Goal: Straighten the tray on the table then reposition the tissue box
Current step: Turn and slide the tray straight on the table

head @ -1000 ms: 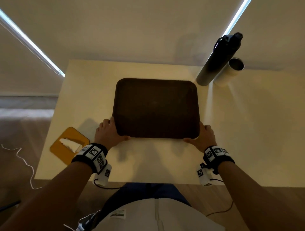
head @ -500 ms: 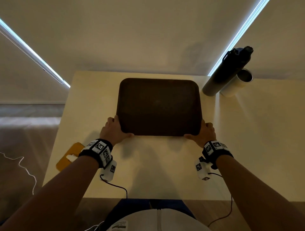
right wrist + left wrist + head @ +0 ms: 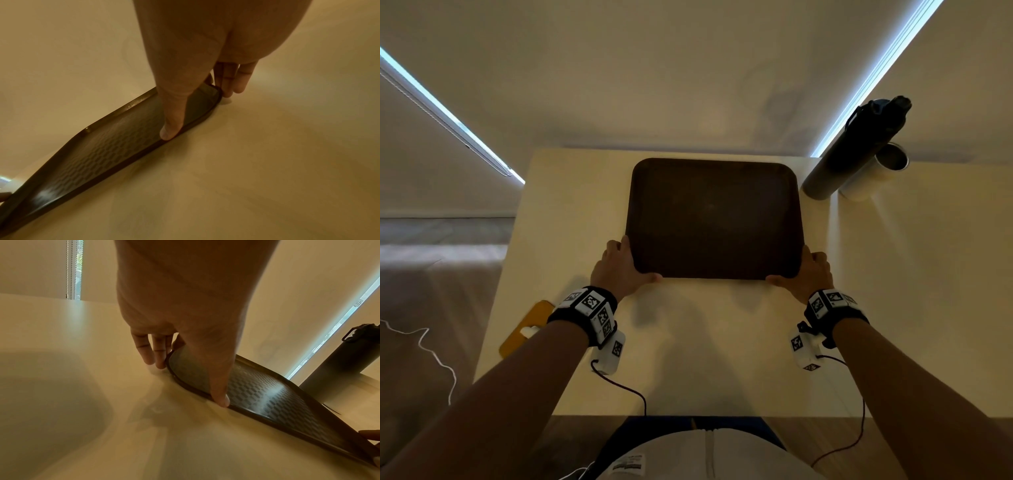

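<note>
From the head camera, your left hand and right hand sit on the two near corners of the dark tray. That symmetric hold lets you turn it either way by pushing one side. The tray lies flat in the middle of the table, its edges looking about square with the table's edge, so the straightening seems nearly done. The orange tissue box waits at the table's left edge, partly hidden by your forearm and well apart from the tray. A dark bottle and a pale cup stand by the tray's far right corner; I'd avoid sliding the tray that way.

On the left wrist camera, your thumb lies on the near rim while your fingers reach down straight beside the tray's left edge, tips on the table. That is a bracing hold, not a closed grasp.

On the right wrist camera, it's mirrored: thumb on the near rim, fingers straight down against the right edge. The tray rests on the table, so you are guiding it, not carrying it.
</note>
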`<state>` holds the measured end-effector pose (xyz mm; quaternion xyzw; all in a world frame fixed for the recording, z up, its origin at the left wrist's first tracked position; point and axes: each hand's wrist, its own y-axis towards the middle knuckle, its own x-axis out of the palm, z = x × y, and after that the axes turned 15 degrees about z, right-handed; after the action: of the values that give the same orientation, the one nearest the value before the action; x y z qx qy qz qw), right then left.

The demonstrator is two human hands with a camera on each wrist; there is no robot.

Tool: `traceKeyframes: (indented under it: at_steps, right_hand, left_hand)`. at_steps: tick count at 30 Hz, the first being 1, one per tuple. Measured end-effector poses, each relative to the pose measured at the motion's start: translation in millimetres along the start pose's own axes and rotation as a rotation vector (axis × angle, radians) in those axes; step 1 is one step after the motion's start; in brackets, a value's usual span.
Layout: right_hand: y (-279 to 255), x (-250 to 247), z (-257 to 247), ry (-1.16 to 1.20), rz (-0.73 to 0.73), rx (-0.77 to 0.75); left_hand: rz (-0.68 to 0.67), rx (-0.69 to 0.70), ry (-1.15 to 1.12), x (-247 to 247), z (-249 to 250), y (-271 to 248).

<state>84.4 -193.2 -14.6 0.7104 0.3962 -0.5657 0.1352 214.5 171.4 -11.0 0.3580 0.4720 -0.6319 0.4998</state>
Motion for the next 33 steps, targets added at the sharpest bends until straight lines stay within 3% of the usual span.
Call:
traceKeyframes:
  at_steps: [24,33]
  right_hand:
    - [2.4,2.2,2.1,0.006,0.009,-0.015]
    - [3.1,-2.7,2.3,-0.022,0.005,-0.026]
  left_hand:
    - [-0.005,0.003,-0.009,1.5,-0.6,-1.4]
    - [0.016,0.078,0.072,-5.7,-1.8,-7.8]
